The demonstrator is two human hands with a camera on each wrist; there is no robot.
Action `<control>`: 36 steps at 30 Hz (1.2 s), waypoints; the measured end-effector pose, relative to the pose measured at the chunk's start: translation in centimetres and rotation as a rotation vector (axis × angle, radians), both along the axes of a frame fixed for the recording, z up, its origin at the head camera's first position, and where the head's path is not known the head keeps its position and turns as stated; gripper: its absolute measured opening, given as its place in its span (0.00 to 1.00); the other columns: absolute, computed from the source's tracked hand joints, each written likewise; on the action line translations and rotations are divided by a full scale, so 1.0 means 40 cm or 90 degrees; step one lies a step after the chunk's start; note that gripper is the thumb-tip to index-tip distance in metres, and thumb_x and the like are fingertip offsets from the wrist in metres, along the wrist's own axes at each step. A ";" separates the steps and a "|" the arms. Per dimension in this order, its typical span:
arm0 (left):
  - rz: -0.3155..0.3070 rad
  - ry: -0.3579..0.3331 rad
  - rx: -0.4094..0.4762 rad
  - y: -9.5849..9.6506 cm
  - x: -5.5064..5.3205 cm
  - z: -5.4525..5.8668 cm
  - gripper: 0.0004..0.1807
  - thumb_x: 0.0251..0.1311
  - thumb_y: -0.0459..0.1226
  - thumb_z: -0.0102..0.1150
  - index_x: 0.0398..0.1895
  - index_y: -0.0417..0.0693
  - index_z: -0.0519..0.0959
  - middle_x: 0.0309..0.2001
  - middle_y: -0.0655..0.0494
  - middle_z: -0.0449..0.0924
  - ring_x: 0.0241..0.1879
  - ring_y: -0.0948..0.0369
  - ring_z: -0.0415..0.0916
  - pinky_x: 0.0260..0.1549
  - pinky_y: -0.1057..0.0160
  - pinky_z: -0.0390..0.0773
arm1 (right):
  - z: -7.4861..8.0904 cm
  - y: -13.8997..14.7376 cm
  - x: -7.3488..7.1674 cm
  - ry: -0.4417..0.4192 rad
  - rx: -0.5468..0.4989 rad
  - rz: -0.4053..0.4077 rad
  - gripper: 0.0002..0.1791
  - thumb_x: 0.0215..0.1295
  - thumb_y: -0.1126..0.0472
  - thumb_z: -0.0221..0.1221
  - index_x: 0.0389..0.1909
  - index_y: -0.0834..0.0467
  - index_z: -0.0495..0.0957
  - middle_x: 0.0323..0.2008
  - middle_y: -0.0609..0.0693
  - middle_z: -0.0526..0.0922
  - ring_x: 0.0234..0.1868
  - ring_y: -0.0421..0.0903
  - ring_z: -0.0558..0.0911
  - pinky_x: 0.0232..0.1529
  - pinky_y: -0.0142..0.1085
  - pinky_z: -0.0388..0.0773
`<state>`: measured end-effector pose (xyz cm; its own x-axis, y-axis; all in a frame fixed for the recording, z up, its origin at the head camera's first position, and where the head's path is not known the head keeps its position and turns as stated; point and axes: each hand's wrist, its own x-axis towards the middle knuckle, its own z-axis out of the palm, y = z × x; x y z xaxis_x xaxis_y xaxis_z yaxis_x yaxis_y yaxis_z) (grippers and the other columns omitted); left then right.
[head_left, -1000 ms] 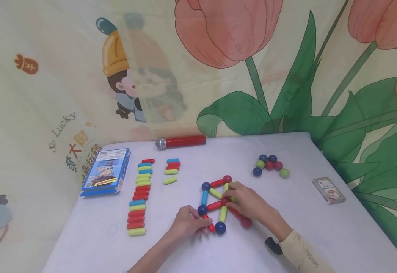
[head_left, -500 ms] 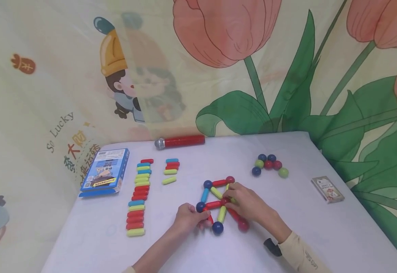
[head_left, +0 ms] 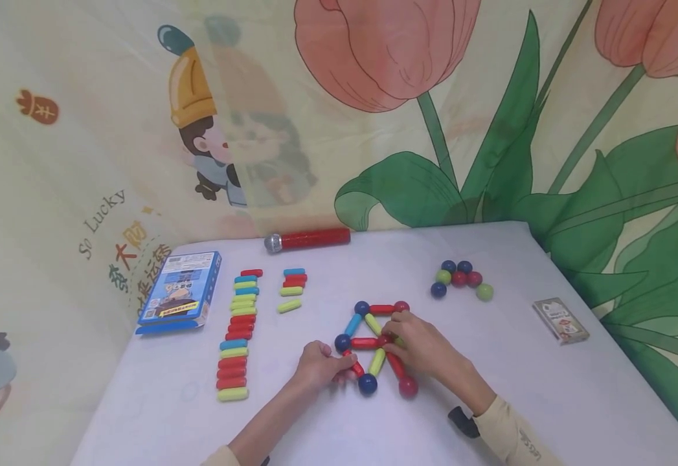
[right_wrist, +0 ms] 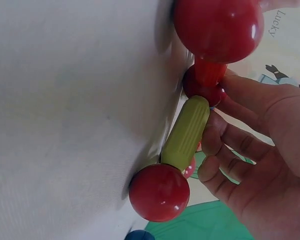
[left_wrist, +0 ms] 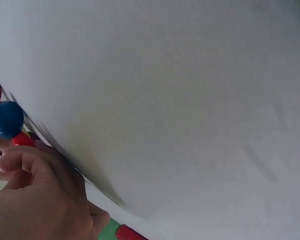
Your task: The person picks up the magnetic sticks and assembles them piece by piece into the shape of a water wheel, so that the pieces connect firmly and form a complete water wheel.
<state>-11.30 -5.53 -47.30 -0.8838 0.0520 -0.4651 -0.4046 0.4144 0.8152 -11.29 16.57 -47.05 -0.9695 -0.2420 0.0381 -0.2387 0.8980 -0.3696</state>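
White cloth (head_left: pixel 327 433) covers the table under both my hands. Right at my fingertips lies the frame (head_left: pixel 377 362) of rods and balls: five outer balls, each joined by a rod to a red hub ball (right_wrist: pixel 191 84). I count three rods along its rim; none spans the lower blue ball (head_left: pixel 368 384) and the lower red ball (head_left: pixel 408 387), just nearer me than my grips, so I judge it well along but not closed all round. My left hand (head_left: pixel 320 367) pinches a red rod (head_left: pixel 359 369) between thumb and finger, its ends at two blue balls. My right hand (head_left: pixel 423 343) has thumb and fingertips closed on the hub ball. Left of my left hand, loose rods (head_left: pixel 232 364) lie in two columns, unused; beyond my right hand, loose balls (head_left: pixel 459 279) sit clustered, also unjoined. Right of that hand lies a small case (head_left: pixel 560 321). Past the rods stands out a blue box (head_left: pixel 175 288); beyond both grips, a red microphone (head_left: pixel 315 239), then the flowered backdrop (head_left: pixel 403 188).
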 end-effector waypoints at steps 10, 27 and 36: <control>0.012 0.036 -0.011 0.007 -0.010 -0.023 0.27 0.63 0.39 0.79 0.47 0.39 0.67 0.21 0.50 0.83 0.20 0.59 0.82 0.29 0.65 0.73 | -0.003 0.001 0.003 0.008 -0.007 -0.002 0.18 0.58 0.59 0.81 0.48 0.53 0.90 0.43 0.45 0.84 0.45 0.41 0.81 0.47 0.35 0.88; 0.014 0.190 -0.037 0.002 -0.049 -0.038 0.20 0.64 0.33 0.76 0.40 0.43 0.68 0.30 0.53 0.85 0.27 0.60 0.83 0.29 0.67 0.78 | -0.012 -0.002 0.001 0.039 -0.004 0.017 0.18 0.57 0.58 0.82 0.48 0.55 0.91 0.41 0.46 0.89 0.41 0.40 0.83 0.45 0.35 0.87; -0.075 0.235 -0.107 0.002 -0.046 -0.010 0.23 0.61 0.37 0.80 0.41 0.43 0.70 0.29 0.53 0.77 0.26 0.59 0.76 0.26 0.66 0.75 | -0.022 -0.004 0.001 0.078 0.014 0.021 0.19 0.55 0.56 0.83 0.46 0.55 0.90 0.37 0.44 0.89 0.38 0.38 0.83 0.41 0.31 0.86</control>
